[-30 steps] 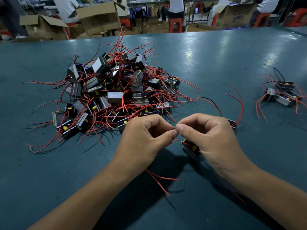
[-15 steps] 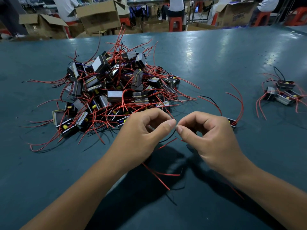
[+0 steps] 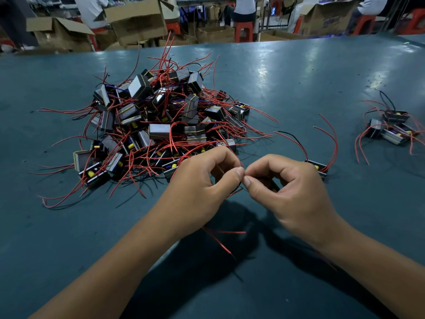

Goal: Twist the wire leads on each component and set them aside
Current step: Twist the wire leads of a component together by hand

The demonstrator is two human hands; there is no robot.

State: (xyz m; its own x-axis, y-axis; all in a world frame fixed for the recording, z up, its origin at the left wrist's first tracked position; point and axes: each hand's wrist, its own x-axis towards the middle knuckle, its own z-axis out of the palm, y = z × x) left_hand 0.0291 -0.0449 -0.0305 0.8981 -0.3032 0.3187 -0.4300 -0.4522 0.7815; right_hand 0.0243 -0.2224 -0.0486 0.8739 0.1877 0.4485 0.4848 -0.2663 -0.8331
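My left hand (image 3: 202, 187) and my right hand (image 3: 287, 189) meet thumb to thumb above the teal table (image 3: 299, 88). Both pinch the thin wire leads (image 3: 238, 191) of one small transformer component, whose body is mostly hidden under my right hand, with a bit of yellow showing. Two red leads (image 3: 220, 240) hang below my left hand. A big heap of components (image 3: 161, 125) with red wires lies behind my left hand. A small group of components (image 3: 391, 130) lies at the far right.
One lone component (image 3: 318, 168) with long red and black leads lies just behind my right hand. Beyond the table's far edge stand cardboard boxes (image 3: 135, 19), red stools and seated people.
Both hands stayed pinched together on the leads, shifting slightly. The component body seen under my right hand a second ago has moved up into the hand and is now mostly hidden.
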